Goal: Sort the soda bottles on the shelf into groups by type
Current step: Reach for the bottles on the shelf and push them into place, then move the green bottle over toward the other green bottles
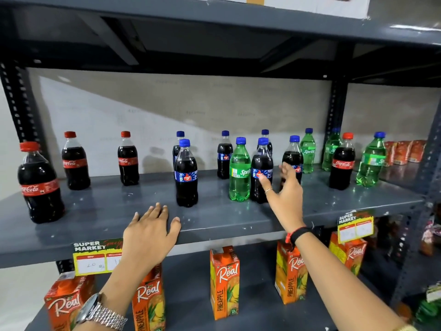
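My left hand (152, 229) lies flat, open, on the shelf's front edge (226, 225); my right hand (287, 194) reaches open-fingered beside a blue-capped cola bottle (261, 170).

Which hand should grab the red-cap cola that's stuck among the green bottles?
Probably the right hand: open, already reaching toward that end. The Coca-Cola bottle stands farther right. The left hand lies flat on the shelf edge.
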